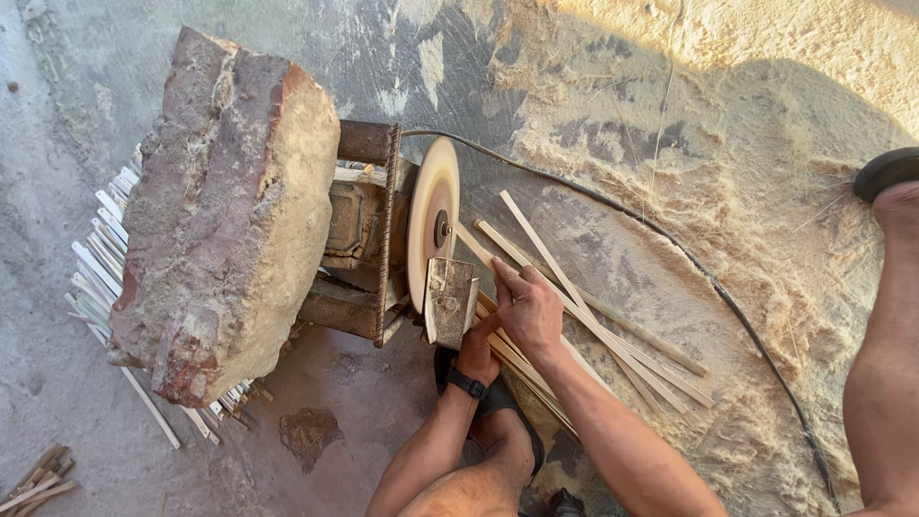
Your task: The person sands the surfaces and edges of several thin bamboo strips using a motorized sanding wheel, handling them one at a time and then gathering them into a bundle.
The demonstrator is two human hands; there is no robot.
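A round sanding disc (431,215) stands on edge on a rusty motor frame (364,239), with a small metal rest (449,300) in front of it. My right hand (528,308) grips a thin wooden strip (490,304) and presses its end towards the rest and the disc. My left hand (477,352), with a black wristband, is closed on the same strip just below and behind the right hand. Much of the strip is hidden under my fingers.
A big reddish stone (225,206) lies on the motor frame. Several pale strips (603,325) lie on the sawdust to the right, and more strips (96,258) lie under the stone. A black cable (689,263) curves across the sawdust. My feet (503,436) and leg (881,383) are close by.
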